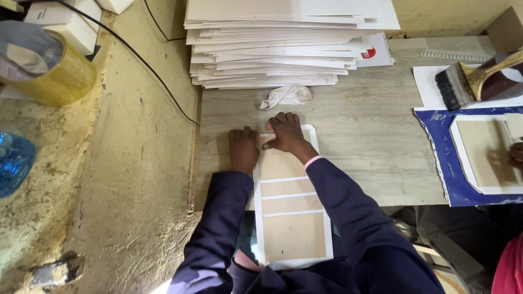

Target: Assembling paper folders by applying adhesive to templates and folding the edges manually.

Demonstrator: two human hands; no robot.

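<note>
Head view: left hand [243, 149], right hand [284, 132] flat, fingers spread, pressing white-edged brown cardboard panel [291, 218].

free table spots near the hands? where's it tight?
Bare table runs between the right hand and the blue sheet, below the paper stack. A thinner strip lies left of the left hand, up to the table edge. Tight spots: the rag by the stack, and the brush corner.

Single head view, looking steeply down, close over wooden table [370, 136]; own forearms enter from bottom edge.
</note>
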